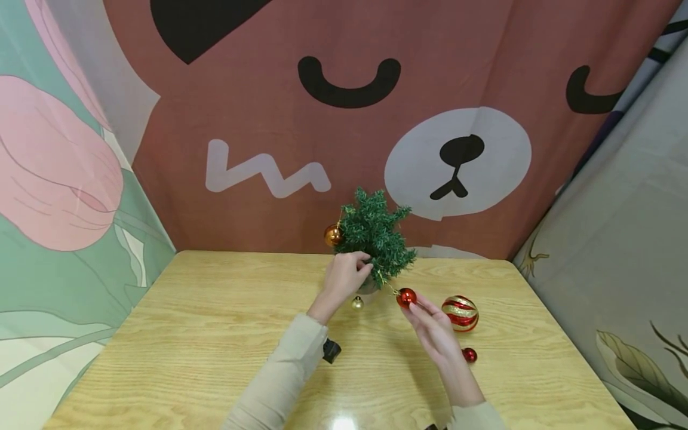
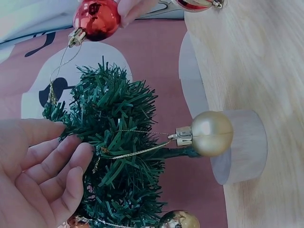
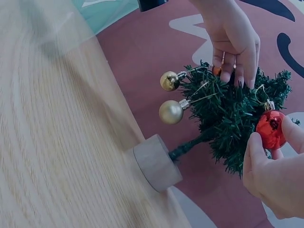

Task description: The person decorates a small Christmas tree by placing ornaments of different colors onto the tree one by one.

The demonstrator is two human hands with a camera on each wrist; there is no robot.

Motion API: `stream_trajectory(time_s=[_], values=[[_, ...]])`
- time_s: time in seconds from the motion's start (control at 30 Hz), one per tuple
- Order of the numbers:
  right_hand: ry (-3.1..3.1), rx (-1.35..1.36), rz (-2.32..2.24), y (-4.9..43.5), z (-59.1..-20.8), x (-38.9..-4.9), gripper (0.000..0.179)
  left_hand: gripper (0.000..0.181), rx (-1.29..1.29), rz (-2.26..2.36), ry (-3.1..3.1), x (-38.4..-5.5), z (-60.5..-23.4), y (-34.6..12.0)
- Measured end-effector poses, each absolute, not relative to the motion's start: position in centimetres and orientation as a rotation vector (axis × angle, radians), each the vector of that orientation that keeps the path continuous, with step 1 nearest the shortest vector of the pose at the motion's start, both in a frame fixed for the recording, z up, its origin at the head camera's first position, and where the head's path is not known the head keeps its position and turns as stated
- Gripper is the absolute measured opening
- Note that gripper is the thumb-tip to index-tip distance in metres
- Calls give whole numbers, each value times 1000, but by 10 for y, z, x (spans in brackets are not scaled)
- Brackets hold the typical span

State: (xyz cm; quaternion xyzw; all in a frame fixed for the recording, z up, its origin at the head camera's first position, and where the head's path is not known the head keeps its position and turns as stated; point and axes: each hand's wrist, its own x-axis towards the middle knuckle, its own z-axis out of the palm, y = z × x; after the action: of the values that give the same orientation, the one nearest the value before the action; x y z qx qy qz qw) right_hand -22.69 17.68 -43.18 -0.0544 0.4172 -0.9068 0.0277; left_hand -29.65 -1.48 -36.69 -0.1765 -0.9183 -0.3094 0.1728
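A small artificial Christmas tree [image 1: 376,233] with a round pale base [image 3: 156,162] stands at the table's far edge. My left hand [image 1: 348,275] is at its branches, thumb and finger pinching a branch tip [image 2: 64,135]. My right hand [image 1: 434,328] holds a shiny red bauble [image 3: 270,129] in its fingertips, at the tree's right side. The bauble's gold loop [image 2: 59,71] reaches to a branch. A matte gold bauble [image 2: 212,134] hangs low on the tree, a shiny gold one [image 3: 169,81] beside it. An orange bauble [image 1: 333,235] hangs on the left.
A large red and gold striped bauble [image 1: 460,313] lies on the table [image 1: 215,340] right of my right hand. Nearer to me is a small dark red bauble [image 1: 470,355], close to the right wrist. Printed cloth [image 1: 258,119] hangs behind the table and along both sides.
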Motion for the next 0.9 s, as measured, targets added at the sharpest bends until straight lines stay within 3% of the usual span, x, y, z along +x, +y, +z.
stream_trajectory(time_s=[0.9], values=[[1222,-316,-2802,165,-438,-230,38,16,-549,-981,-2475,-293,-370,-16]])
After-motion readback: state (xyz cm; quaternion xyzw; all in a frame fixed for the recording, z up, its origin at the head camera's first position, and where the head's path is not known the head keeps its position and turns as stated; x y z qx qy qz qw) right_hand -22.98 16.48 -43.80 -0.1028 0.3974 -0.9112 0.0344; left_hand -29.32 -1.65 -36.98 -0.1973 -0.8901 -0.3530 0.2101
